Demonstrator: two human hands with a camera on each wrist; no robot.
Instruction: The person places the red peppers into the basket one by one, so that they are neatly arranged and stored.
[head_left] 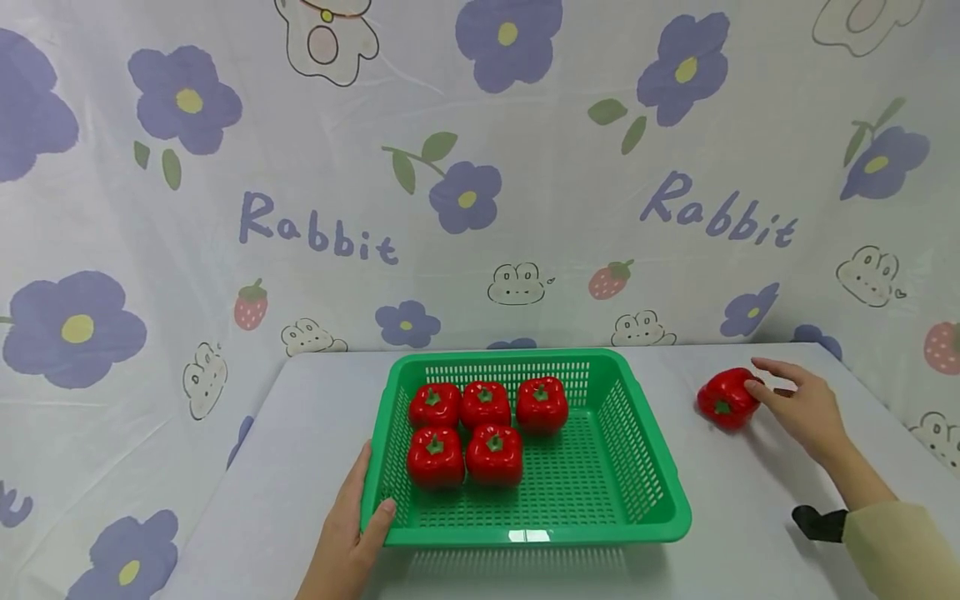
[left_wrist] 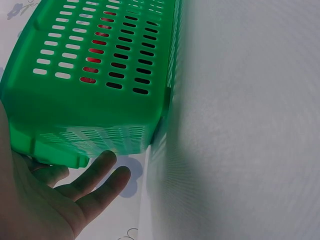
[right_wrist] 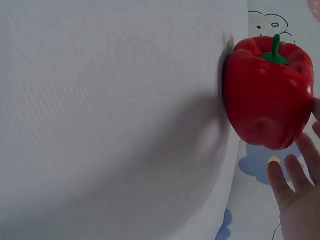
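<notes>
A green plastic basket (head_left: 652, 467) holds several red bell peppers (head_left: 495, 456) with green stems, grouped toward its left side. My left hand (head_left: 348, 529) holds the basket's left rim near the front corner, thumb over the rim and the other fingers outside along the wall. Another red bell pepper (head_left: 726, 398) lies tilted on the table right of the basket, its stem facing the front. My right hand (head_left: 813, 412) is at that pepper's right side, fingers spread and loosely bent. In the right wrist view the fingertips (right_wrist: 281, 182) are close to the pepper; contact is partly cut off.
A white cloth covers the table (head_left: 300, 433). Behind it hangs a pale curtain (head_left: 330, 150) with purple flowers, rabbits and lettering. A black strap piece (head_left: 819, 523) sticks out beside the right sleeve (head_left: 903, 550).
</notes>
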